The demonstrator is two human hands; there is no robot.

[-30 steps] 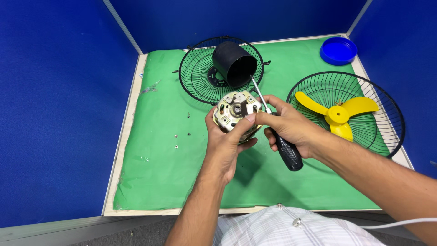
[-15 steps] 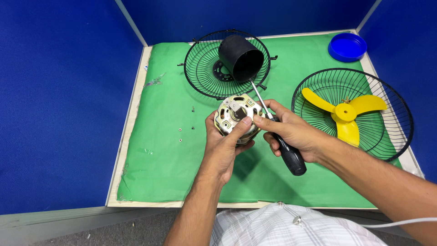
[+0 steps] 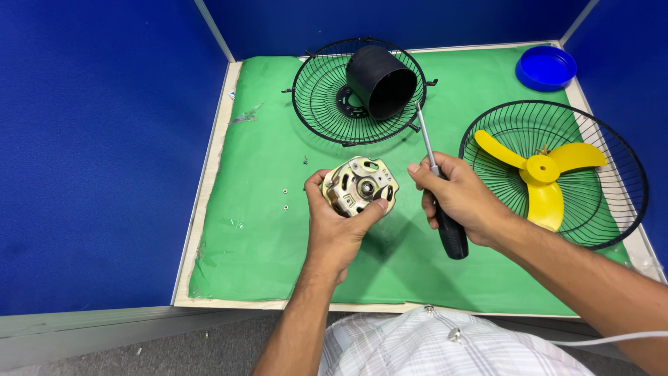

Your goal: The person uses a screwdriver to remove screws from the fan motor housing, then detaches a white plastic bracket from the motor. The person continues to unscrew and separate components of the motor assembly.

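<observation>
Your left hand [image 3: 337,226] cups the fan motor [image 3: 360,186] face-up at mat centre, fingers wrapped round its rim to steady it, while your right hand [image 3: 459,198] fists the screwdriver [image 3: 437,182], tip toward 12 o'clock, clear of it.

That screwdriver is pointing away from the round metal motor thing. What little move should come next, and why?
Probably tip the screwdriver down so its tip meets the fan motor. The right hand holds it with the shaft aimed up toward the black cylinder, off the motor, while the left hand holds the motor face up, ready.
</observation>
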